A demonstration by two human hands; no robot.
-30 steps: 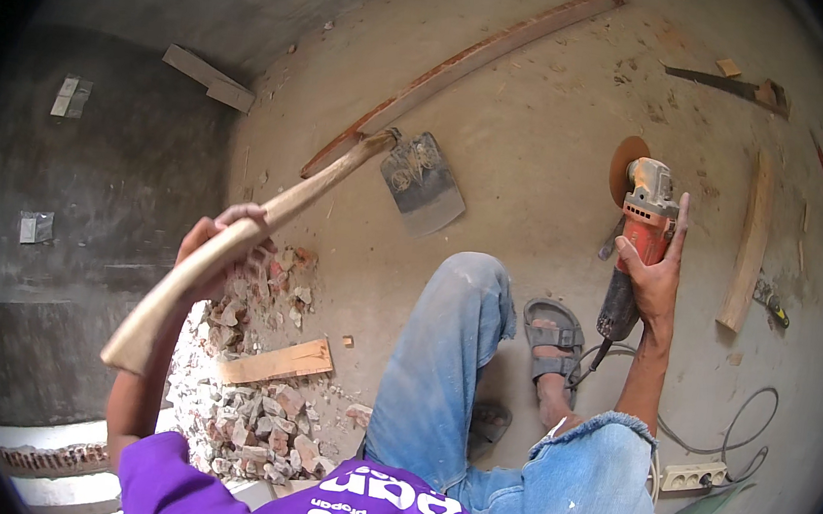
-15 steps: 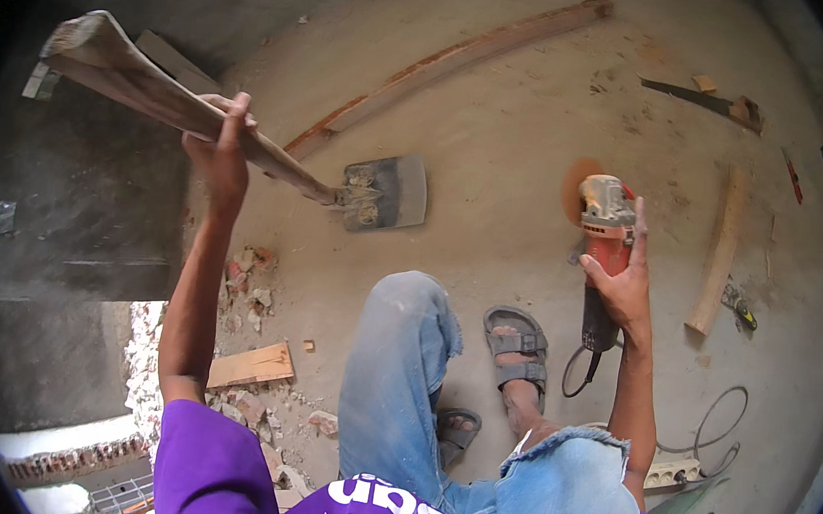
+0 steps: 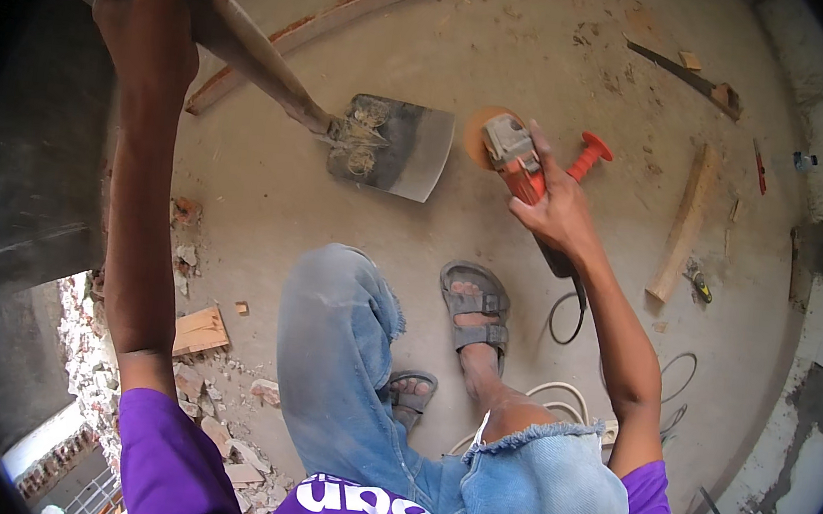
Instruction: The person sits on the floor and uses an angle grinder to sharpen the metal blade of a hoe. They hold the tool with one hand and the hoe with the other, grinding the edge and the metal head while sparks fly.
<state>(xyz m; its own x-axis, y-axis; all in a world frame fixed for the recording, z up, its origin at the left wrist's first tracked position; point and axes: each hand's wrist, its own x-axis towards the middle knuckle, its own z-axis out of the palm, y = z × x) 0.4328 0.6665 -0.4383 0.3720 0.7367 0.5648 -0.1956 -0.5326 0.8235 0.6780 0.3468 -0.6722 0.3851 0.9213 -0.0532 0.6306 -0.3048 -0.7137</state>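
In my left hand (image 3: 161,25), at the upper left, the fingers are wrapped round the wooden handle of a hoe. The hoe's broad dark blade (image 3: 397,147) has a pale worn edge and dirt near the socket; it is over the floor ahead of my knees. My right hand (image 3: 560,207) grips a red and grey angle grinder (image 3: 523,179) round its body. An orange disc (image 3: 483,130) on the grinder looks blurred, close to the right of the blade's edge. A red side handle (image 3: 592,155) sticks out of the grinder beyond my fingers.
Brick rubble (image 3: 230,448) and a short board (image 3: 199,332) lie at the left. A long wooden beam (image 3: 304,34) crosses the far floor. On the right are a handsaw (image 3: 686,77), a wood strip (image 3: 684,224) and a cable (image 3: 564,321). My sandaled foot (image 3: 475,313) is near the grinder.
The grinder has moved left and tilted, its disc now much nearer the blade. My left hand has gone up and left on the handle side, and the blade has shifted slightly right.
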